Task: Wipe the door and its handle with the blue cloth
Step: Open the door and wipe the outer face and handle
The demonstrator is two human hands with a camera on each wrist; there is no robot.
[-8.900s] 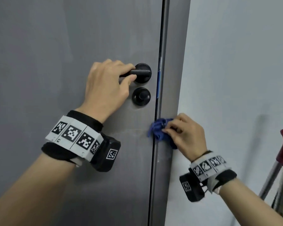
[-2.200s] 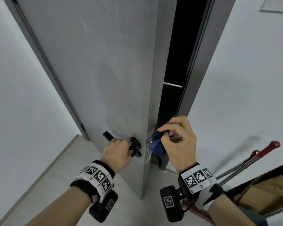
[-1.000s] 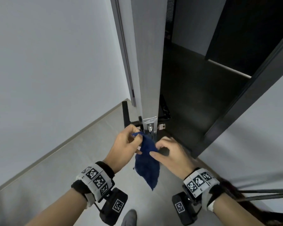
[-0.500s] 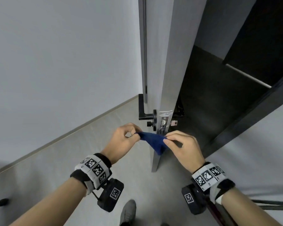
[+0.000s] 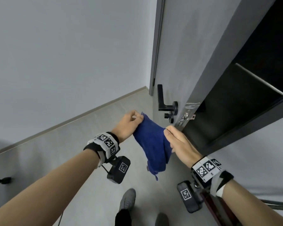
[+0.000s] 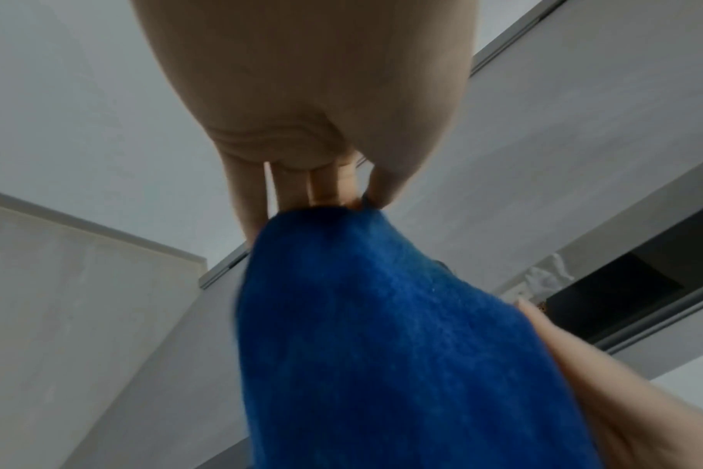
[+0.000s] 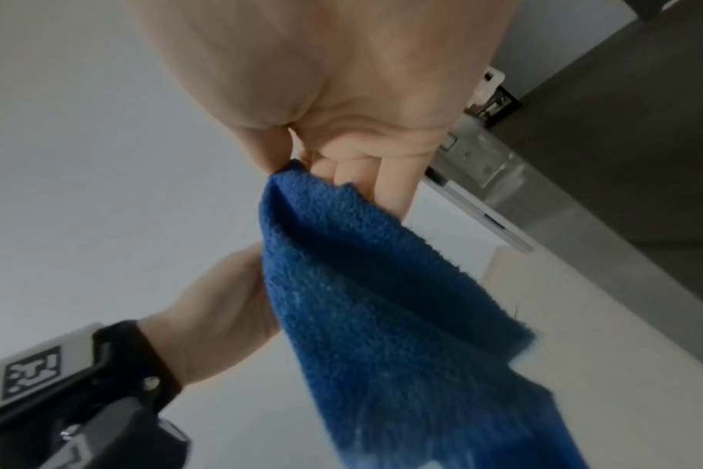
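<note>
Both hands hold the blue cloth (image 5: pixel 151 144) spread between them in front of the grey door (image 5: pixel 183 46), which stands ajar. My left hand (image 5: pixel 137 118) pinches the cloth's upper left corner; in the left wrist view the left hand (image 6: pixel 358 200) nips that corner of the cloth (image 6: pixel 382 349). My right hand (image 5: pixel 167 130) pinches the opposite corner, and the right wrist view shows the right hand (image 7: pixel 301 168) nipping the cloth (image 7: pixel 382 301). The rest hangs down. The black lever handle (image 5: pixel 164 101) juts from the door just beyond the hands, untouched.
A metal latch plate (image 5: pixel 185 115) covered in clear film sits on the door's edge. A dark room (image 5: pixel 235 95) lies behind the door, with the dark door frame (image 5: pixel 245 126) to the right. A white wall (image 5: pixel 64 54) is at left. My shoes (image 5: pixel 127 199) are on the grey floor.
The cloth has been pulled wider between the two hands and now hangs lower. The view has shifted so the door and handle sit further to the right.
</note>
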